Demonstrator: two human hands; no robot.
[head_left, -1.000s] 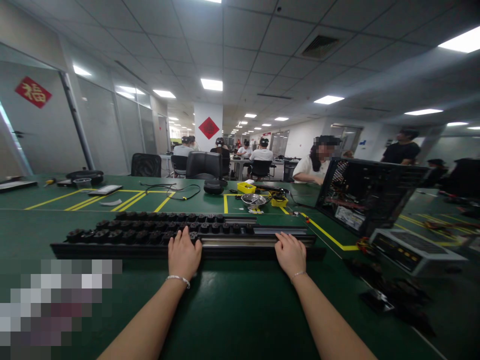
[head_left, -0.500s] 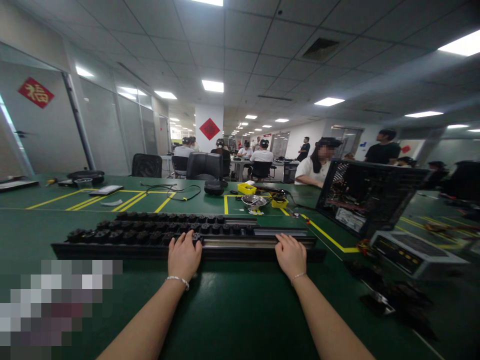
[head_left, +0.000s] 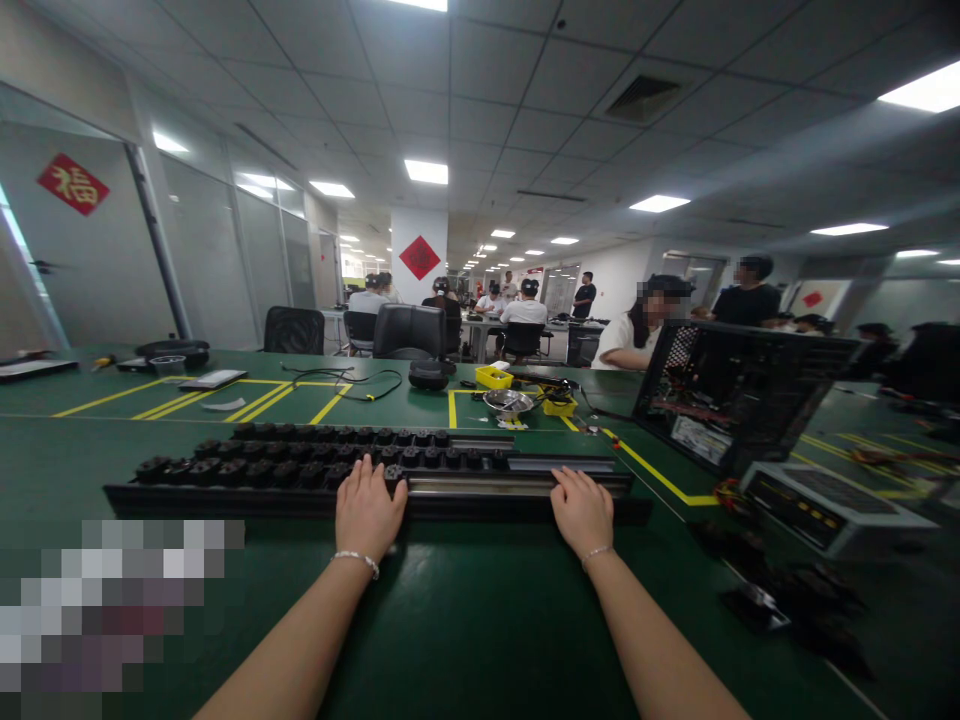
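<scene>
Grip, left hand: palm down, the left hand (head_left: 370,508) lays its fingers over the front rail (head_left: 480,508); I cannot tell whether they clamp it or only rest on it.
Grip, right hand: the right hand (head_left: 583,510) lies likewise on the same rail, toward its right end; how firmly it holds, I cannot tell from my head view.
Rail position: three long black rails lie side by side across the green table (head_left: 480,630), directly ahead of the wrists. Behind the front one I see the middle rail (head_left: 559,465) and the rear rail (head_left: 480,441).
Module rows: round black modules (head_left: 259,472) stand along the left part of each rail. Channel shows bare toward the right; on the front rail, this stretch runs between the hands.
Left-hand clearance: fingertips meet the right end of the front module row and hide part of it.
Right side: an open computer case (head_left: 735,390) stands beyond the rails, with a power supply unit (head_left: 832,505) nearer me.
Far side: a metal bowl (head_left: 508,402) sits near two yellow bins (head_left: 493,378).
Co-worker: a person in a white shirt (head_left: 624,338) is behind the case.
</scene>
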